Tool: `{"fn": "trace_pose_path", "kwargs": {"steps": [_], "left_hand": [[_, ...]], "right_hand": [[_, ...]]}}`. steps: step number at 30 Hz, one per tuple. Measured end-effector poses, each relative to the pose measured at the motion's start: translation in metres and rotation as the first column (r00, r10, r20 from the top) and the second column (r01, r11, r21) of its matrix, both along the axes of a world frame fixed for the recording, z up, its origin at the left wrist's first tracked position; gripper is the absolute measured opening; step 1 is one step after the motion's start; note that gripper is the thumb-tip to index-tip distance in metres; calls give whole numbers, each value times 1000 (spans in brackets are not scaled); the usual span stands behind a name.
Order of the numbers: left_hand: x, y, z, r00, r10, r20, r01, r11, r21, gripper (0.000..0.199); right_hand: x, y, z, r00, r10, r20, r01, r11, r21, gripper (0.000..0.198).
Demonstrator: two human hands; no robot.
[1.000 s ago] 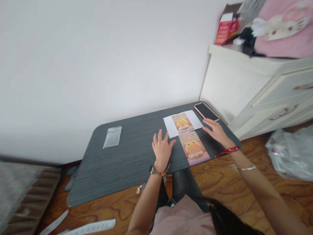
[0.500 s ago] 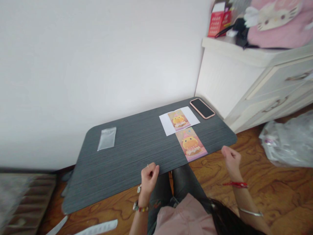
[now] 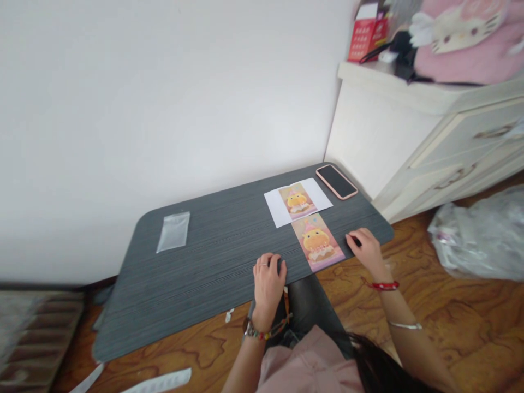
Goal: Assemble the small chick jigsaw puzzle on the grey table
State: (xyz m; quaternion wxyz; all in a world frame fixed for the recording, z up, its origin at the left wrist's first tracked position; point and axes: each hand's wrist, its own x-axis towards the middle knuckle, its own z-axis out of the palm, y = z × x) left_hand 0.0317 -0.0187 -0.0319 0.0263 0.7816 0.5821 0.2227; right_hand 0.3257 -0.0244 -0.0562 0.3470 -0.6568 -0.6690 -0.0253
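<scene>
My left hand (image 3: 269,279) rests palm down at the front edge of the dark grey table (image 3: 221,256), its fingers loosely bent and apart, with nothing in it. To the right, my right hand (image 3: 366,252) is over the table's edge, thumb apart from the curled fingers and no object visible in it. Between the two hands lies a picture card (image 3: 318,243) of a yellow cartoon animal in a pink party hat with a cake. Behind it, a white sheet (image 3: 279,210) carries a smaller, similar picture (image 3: 297,201); the sheet's front edge meets the card's top.
A phone in a pink case (image 3: 337,182) lies at the back right corner. At the table's left is a small clear plastic bag (image 3: 173,232). Beyond the right end stands a white cabinet (image 3: 368,120) with a pink plush bag (image 3: 470,54) and red box (image 3: 363,39). Plastic wrapping (image 3: 483,234) lies on the floor.
Both hands have come from closed fists to looser, parted fingers. The left moved up and right onto the table edge; the right moved left toward the card. The card and sheet stay put.
</scene>
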Motion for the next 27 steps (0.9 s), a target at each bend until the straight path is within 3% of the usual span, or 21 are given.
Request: {"fn": "trace_pose_path", "kwargs": {"steps": [18,27], "left_hand": [[2,1,4,998,8,-69,-10,1000,-28,21],[37,4,7,996,15,-84,-21,998,-66,25]], "right_hand": [[1,-1,-3,997,-9,80,10,1000,-11,19],[1,6,0,989,56,139,-40,993,-114,17]]}}
